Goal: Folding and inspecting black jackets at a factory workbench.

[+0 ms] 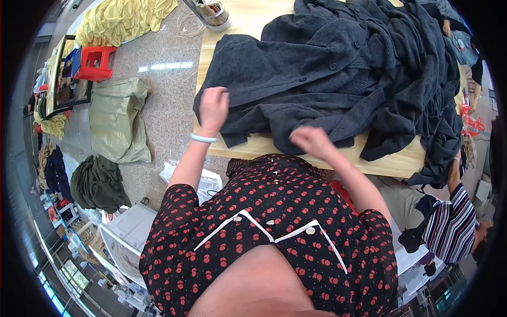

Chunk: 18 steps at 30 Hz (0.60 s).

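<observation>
A dark grey knitted cardigan (274, 68) with dark buttons lies spread over the wooden table (391, 167), its lower parts folded and rumpled near the front edge. My left hand (215, 108), below a pale bracelet, is over the garment's left end with its fingers curled in. My right hand (312, 141) is by the cloth at the front edge, slightly blurred, its fingers bent together. What either hand pinches, if anything, is hidden.
More dark knitwear (428, 95) is heaped at the table's right and hangs over its edge. A tin of tools (215, 16) stands at the back left. Left on the floor are a red stool (97, 62), a greenish sack (120, 119) and yellow cloth (124, 21). Other people (454, 224) are at right.
</observation>
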### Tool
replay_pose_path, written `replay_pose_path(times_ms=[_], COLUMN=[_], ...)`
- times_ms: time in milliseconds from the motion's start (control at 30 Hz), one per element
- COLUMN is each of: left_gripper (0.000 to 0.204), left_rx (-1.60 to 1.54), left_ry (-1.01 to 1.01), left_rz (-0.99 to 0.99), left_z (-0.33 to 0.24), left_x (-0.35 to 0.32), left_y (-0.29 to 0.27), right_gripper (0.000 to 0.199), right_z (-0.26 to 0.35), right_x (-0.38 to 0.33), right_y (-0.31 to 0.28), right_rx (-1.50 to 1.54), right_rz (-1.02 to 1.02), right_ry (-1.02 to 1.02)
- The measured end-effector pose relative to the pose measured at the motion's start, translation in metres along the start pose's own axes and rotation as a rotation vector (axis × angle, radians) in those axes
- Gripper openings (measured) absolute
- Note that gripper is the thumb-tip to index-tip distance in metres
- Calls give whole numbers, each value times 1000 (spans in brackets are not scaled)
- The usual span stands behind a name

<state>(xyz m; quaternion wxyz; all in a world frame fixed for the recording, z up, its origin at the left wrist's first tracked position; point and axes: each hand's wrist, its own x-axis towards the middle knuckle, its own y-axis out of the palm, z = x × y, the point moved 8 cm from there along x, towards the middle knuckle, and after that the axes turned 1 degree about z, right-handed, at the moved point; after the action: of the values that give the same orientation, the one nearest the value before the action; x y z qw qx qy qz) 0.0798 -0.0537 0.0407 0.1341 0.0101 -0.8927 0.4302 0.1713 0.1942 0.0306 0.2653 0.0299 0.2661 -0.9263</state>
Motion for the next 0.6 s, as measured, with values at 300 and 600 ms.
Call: replay_pose_path(times_ms=[300,600], left_gripper=[13,16], left_rx=[-86,-452], left_ry=[133,-303], left_rz=[342,534], left_z=[-81,-16], left_x=[-7,-19], left_y=[136,92], right_gripper=[15,10], right_z=[-74,45], right_x=[23,27], right_y=[-92,-43], right_rx=[-809,-303], right_rz=[-307,-280], right_ry=[154,-222])
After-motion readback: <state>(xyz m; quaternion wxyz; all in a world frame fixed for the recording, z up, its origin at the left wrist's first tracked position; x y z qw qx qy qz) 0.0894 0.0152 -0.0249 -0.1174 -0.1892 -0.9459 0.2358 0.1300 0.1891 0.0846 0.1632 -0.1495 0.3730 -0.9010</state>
